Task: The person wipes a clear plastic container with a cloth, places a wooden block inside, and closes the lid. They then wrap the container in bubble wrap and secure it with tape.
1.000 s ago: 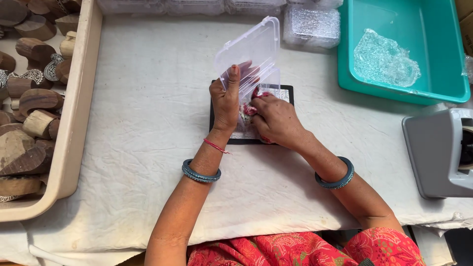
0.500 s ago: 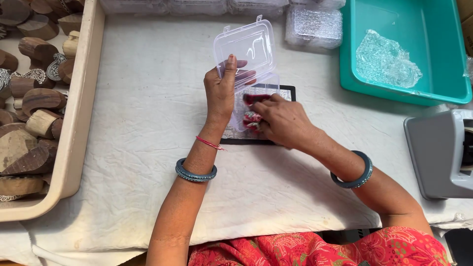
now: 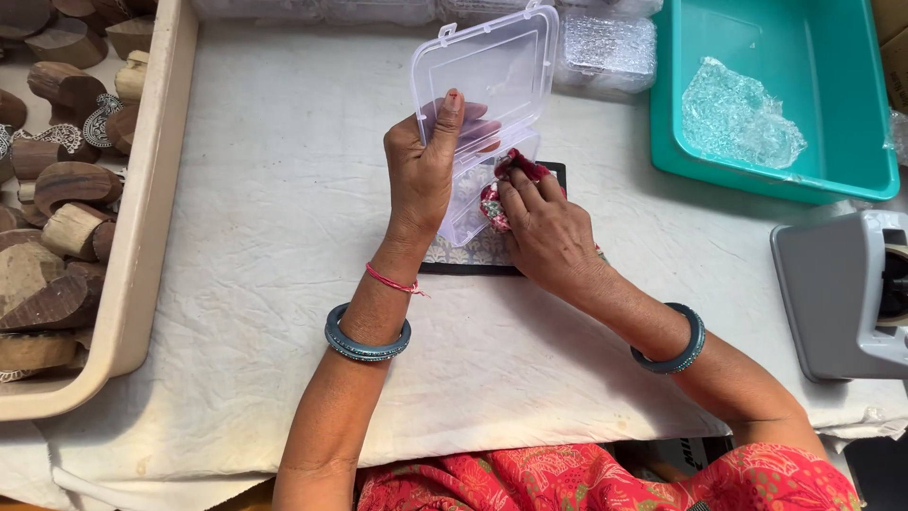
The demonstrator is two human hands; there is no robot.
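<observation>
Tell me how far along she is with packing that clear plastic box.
Done: the clear hinged box stands open, steadied by the left hand. In hand: the right hand presses a red patterned cloth bundle into its base. Left: the bundle is only partly in, and the lid isn't closed.

The left hand (image 3: 423, 170) holds a clear plastic box (image 3: 487, 114) with its hinged lid tilted open, while the right hand (image 3: 549, 232) presses a red patterned cloth bundle (image 3: 506, 185) into its base (over a dark mat (image 3: 473, 260)). On the cloth-covered worktop (image 3: 265, 237) stand a beige tray (image 3: 142, 218) of wooden blocks (image 3: 57, 189), a teal tub (image 3: 681, 114) and a grey machine (image 3: 842, 293).
</observation>
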